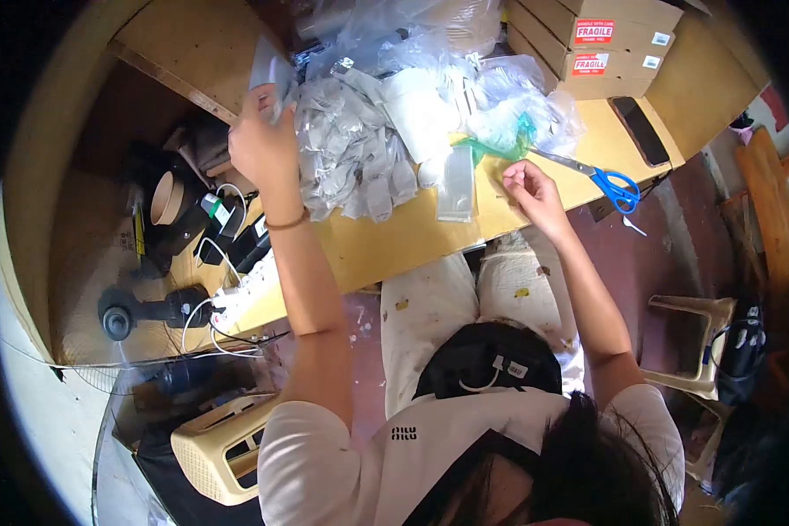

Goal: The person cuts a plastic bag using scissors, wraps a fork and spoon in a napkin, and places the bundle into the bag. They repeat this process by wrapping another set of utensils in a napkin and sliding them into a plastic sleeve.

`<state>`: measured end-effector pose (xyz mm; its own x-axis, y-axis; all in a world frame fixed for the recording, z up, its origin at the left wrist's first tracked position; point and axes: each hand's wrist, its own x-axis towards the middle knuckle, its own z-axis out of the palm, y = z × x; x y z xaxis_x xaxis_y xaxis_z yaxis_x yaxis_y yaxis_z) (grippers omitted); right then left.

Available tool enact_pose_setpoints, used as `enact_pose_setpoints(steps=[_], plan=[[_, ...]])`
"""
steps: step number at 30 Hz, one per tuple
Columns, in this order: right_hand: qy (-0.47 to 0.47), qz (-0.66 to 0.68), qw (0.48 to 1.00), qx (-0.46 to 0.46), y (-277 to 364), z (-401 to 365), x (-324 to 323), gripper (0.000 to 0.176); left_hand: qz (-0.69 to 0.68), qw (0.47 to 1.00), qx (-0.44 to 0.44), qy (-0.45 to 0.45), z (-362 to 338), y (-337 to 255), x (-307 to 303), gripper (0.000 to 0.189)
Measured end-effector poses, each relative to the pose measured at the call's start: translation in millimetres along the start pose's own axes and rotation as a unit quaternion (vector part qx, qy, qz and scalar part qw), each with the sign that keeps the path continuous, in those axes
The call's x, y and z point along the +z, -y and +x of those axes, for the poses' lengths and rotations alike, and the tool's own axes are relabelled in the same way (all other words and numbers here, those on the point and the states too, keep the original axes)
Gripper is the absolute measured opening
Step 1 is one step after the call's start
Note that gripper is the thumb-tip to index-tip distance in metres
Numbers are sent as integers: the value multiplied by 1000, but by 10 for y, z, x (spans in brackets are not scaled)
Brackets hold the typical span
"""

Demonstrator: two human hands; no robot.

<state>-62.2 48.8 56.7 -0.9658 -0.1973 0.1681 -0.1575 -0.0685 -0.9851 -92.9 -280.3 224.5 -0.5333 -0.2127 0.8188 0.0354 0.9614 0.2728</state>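
Observation:
At the left end of the pile, my left hand (265, 151) is raised with its fingers closed on a clear plastic sleeve (270, 68), which is slightly blurred. Beside it lies a heap of crumpled clear plastic packets (351, 145). My right hand (536, 197) is held over the front edge of the table, thumb and fingers pinched together; whatever is between them is too small to make out. To its left sits a flat stack of clear plastic sleeves (455, 186). Blue-handled scissors (600, 178) rest to the right of that hand.
Plastic bags (500, 88), one partly green, cover the back of the table (368, 250). Cardboard boxes (587, 48) with red labels stand at back right, near a dark phone (637, 131). A fan (136, 311), power strip (245, 294) and cables are at left.

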Motion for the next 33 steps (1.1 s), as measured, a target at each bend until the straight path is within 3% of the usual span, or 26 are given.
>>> enact_pose_setpoints(steps=[4,5,7,9,12,15,24,27,30,31,33], plan=[[-3,4,1000,11,27,-11,-8,8,9,999,38,26,-81,-164,141,29],[-3,7,1000,13,42,-22,-1,8,-34,993,110,17,-163,-166,252,29],[-3,10,1000,17,46,-20,2,8,-47,989,119,74,-371,-356,413,27],[-2,5,1000,19,63,-14,4,8,-122,974,101,163,-605,-484,640,20],[5,-3,1000,27,71,-22,-12,8,-87,960,33,265,-973,-450,1001,19],[-13,-11,999,40,103,-33,8,8,-81,958,-45,271,-1101,-439,1136,20],[-9,-22,999,30,42,-28,-1,8,-170,954,-51,241,-936,-500,692,17],[-13,-84,996,-16,-24,-20,9,7,-296,946,-52,121,-875,-537,387,10],[-20,-124,992,-27,-6,-40,78,7,-277,960,33,7,-1013,-404,215,16],[-22,-131,991,-25,25,-46,99,7,-309,950,-48,17,-1117,-403,138,15],[-40,-161,985,-43,66,-57,174,8,-293,950,-78,79,-1343,-271,-31,14]])
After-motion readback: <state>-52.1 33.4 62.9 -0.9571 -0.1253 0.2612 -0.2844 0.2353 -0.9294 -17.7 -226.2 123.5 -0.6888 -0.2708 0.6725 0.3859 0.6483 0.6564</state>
